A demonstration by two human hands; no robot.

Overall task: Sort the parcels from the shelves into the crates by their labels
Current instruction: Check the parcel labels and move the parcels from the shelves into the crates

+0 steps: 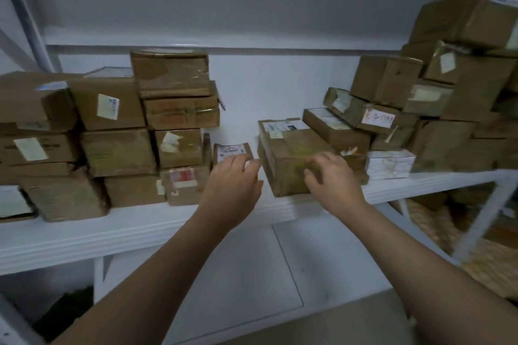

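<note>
Gripping the large parcel at its near corner: right hand, fingers curled over the top, thumb on the front. Touching the small parcel left of those fingers: left hand, fingertips bent, grip unclear. Both on the shelf between stacked parcels.

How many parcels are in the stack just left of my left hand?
4, stacked: top parcel, second parcel, third parcel, red-labelled bottom parcel. Others may be hidden behind.
</note>
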